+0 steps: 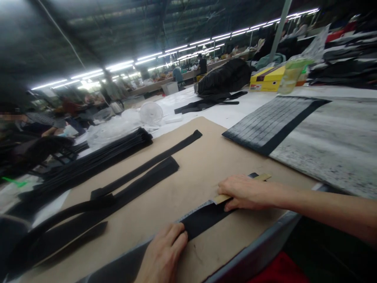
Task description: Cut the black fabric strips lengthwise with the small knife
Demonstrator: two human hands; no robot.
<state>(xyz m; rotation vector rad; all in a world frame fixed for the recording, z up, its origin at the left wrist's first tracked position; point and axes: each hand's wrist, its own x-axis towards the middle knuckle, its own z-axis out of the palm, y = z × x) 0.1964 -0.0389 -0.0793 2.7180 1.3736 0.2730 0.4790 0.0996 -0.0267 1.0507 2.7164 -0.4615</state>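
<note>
A long black fabric strip (203, 222) with a speckled pale edge lies slantwise on brown paper (203, 251) near the table's front edge. My left hand (165, 248) presses on it, fingers together and bent, the fingertips against the strip. Farther right, my right hand (240, 192) is closed round a flat, pale wooden stick (263, 177) lying along the strip's upper edge. Its ends show on both sides of my fingers; the middle is hidden under my palm. A small dark piece shows beside the stick's far end.
Loose black strips (147, 177) lie left of my hands, with a stack of black strips (118, 151) beyond. At right lies a grey-white speckled sheet (330, 145). A yellow box (266, 79), a green-tinted cup (290, 76) and a black bundle (225, 76) stand farther back. Other people are in the background.
</note>
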